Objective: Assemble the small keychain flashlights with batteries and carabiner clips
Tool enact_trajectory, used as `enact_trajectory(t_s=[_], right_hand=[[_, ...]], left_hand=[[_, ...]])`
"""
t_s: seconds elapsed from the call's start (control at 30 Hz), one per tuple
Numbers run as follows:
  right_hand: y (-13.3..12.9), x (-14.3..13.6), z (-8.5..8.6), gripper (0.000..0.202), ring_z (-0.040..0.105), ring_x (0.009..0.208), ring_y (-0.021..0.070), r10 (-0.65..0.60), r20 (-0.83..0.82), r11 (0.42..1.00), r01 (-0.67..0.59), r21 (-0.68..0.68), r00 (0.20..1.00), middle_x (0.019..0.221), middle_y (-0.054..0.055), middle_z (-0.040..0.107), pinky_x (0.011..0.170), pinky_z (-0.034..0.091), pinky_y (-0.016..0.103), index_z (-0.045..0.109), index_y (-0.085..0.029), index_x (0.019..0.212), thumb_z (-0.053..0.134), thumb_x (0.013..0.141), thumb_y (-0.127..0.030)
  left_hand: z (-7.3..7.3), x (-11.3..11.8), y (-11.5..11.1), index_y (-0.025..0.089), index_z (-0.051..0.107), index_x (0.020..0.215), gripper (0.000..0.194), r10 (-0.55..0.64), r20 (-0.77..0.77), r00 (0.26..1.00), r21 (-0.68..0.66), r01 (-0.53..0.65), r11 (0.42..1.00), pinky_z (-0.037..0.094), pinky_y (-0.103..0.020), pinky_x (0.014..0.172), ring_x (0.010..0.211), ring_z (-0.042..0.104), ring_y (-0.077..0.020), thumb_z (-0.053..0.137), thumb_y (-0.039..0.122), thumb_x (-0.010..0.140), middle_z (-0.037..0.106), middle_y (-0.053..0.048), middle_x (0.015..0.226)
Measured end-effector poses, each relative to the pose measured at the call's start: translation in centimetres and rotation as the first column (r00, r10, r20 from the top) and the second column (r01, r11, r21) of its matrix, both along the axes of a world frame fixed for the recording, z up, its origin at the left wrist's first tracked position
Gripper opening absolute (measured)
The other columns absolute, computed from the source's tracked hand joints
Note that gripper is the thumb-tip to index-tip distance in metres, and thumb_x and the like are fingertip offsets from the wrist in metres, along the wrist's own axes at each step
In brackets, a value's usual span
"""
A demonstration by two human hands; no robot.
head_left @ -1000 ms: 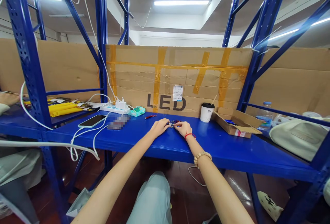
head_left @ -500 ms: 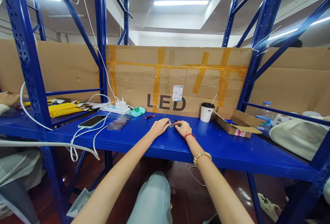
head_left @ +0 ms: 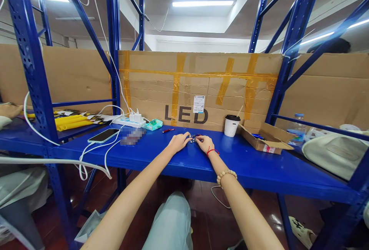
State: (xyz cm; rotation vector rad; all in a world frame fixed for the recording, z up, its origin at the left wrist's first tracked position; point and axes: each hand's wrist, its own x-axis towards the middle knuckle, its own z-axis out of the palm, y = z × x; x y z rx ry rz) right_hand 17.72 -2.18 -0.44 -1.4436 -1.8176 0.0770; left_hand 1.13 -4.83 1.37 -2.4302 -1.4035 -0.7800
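Observation:
On the blue table (head_left: pixel 248 169), my left hand (head_left: pixel 180 141) and my right hand (head_left: pixel 204 143) rest close together, fingertips facing. Between them lies a small cluster of shiny metallic bits (head_left: pixel 193 139), too small to name. The left hand's fingers are bent and touch the cluster's left side; whatever they pinch is hidden. At its right side, my right hand has thumb and fingers drawn together on something I cannot make out. A small red tool-like object (head_left: pixel 168 130) lies beyond the left hand.
A paper cup (head_left: pixel 231 127) with a black lid stands right of my hands, beside an open cardboard box (head_left: pixel 269 144). To the left are a phone (head_left: pixel 103 135), white cables, a power strip (head_left: pixel 122 121) and a green packet (head_left: pixel 153 125). A cardboard panel (head_left: pixel 144 88) closes off the back.
Both hands stay at the cluster of metallic bits. Only a very slight shift of the right fingers shows; the surrounding things stay as they were.

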Motion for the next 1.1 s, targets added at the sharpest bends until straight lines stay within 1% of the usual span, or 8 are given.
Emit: enact_trajectory(t_s=[0.1,0.23,0.43,0.53,0.67,0.87,1.0,1.1], right_hand=[[0.0,-0.5,0.1,0.025,0.062,0.080,0.0155,0.085,-0.008,0.996,-0.085,0.038,0.996,0.099,0.002,0.067,0.077,0.048,0.029,0.067,-0.024,0.094,0.054,0.074,-0.024],[-0.5,-1.4,0.2,0.036,0.062,0.082,0.0141,0.217,0.013,0.975,-0.217,0.044,0.976,0.094,0.000,0.068,0.079,0.047,0.025,0.064,-0.024,0.099,0.063,0.064,-0.018],[-1.1,-1.7,0.4,0.018,0.063,0.077,0.0158,0.296,0.053,0.953,-0.299,0.053,0.954,0.081,0.001,0.070,0.072,0.047,0.024,0.068,-0.021,0.079,0.066,0.065,-0.032],[-1.1,-1.5,0.5,0.013,0.063,0.076,0.0155,0.256,0.043,0.964,-0.258,0.070,0.966,0.080,0.002,0.069,0.072,0.046,0.024,0.068,-0.021,0.074,0.060,0.071,-0.032],[-1.0,-1.1,0.7,0.020,0.063,0.076,0.0167,0.115,-0.019,0.990,-0.114,0.080,0.993,0.078,0.004,0.069,0.070,0.045,0.025,0.066,-0.020,0.072,0.052,0.076,-0.034],[-1.3,-0.4,1.0,0.015,0.063,0.075,0.0178,-0.095,-0.105,0.994,0.100,0.042,0.990,0.078,0.003,0.069,0.067,0.044,0.025,0.066,-0.021,0.079,0.054,0.071,-0.026],[-1.1,0.0,0.9,0.022,0.062,0.078,0.0168,-0.115,-0.102,0.993,0.116,0.005,0.988,0.074,0.001,0.069,0.069,0.043,0.025,0.066,-0.023,0.085,0.045,0.079,-0.024],[-0.7,0.1,0.6,0.021,0.062,0.077,0.0171,-0.097,-0.077,0.995,0.095,-0.034,0.992,0.072,0.002,0.069,0.068,0.042,0.025,0.067,-0.023,0.076,0.046,0.080,-0.023]], left_hand=[[0.1,0.0,-0.1,0.023,0.046,0.103,0.024,0.001,0.019,1.000,-0.005,-0.001,1.000,0.043,-0.024,0.068,0.089,0.060,-0.0196,0.032,0.039,0.090,0.064,-0.004,0.092],[0.1,0.0,-0.1,0.023,0.045,0.103,0.025,0.002,0.040,0.999,-0.015,-0.001,1.000,0.043,-0.025,0.068,0.089,0.061,-0.0191,0.031,0.040,0.091,0.064,-0.003,0.093],[0.2,0.0,-0.2,0.023,0.045,0.103,0.023,-0.004,0.027,1.000,-0.024,0.004,1.000,0.043,-0.025,0.071,0.091,0.060,-0.0189,0.032,0.038,0.091,0.064,-0.003,0.096],[0.3,0.1,-0.4,0.023,0.043,0.107,0.025,0.007,0.033,0.999,-0.020,-0.006,1.000,0.043,-0.026,0.072,0.093,0.060,-0.0195,0.032,0.037,0.091,0.064,-0.004,0.096],[0.4,0.1,-0.6,0.022,0.038,0.115,0.031,0.047,0.061,0.997,-0.017,-0.046,0.999,0.044,-0.027,0.072,0.091,0.060,-0.0201,0.029,0.039,0.091,0.065,-0.005,0.090],[0.3,0.0,-0.3,0.021,0.040,0.111,0.026,0.066,0.063,0.996,-0.040,-0.064,0.997,0.043,-0.028,0.071,0.086,0.061,-0.0206,0.027,0.031,0.091,0.065,-0.005,0.084],[0.3,0.0,-0.2,0.021,0.040,0.110,0.025,0.065,0.059,0.996,-0.050,-0.063,0.997,0.043,-0.028,0.069,0.083,0.062,-0.0206,0.027,0.028,0.090,0.065,-0.004,0.081],[0.3,0.0,-0.3,0.022,0.040,0.109,0.024,0.063,0.057,0.996,-0.052,-0.060,0.997,0.043,-0.029,0.068,0.083,0.062,-0.0210,0.027,0.028,0.090,0.064,-0.004,0.079]])
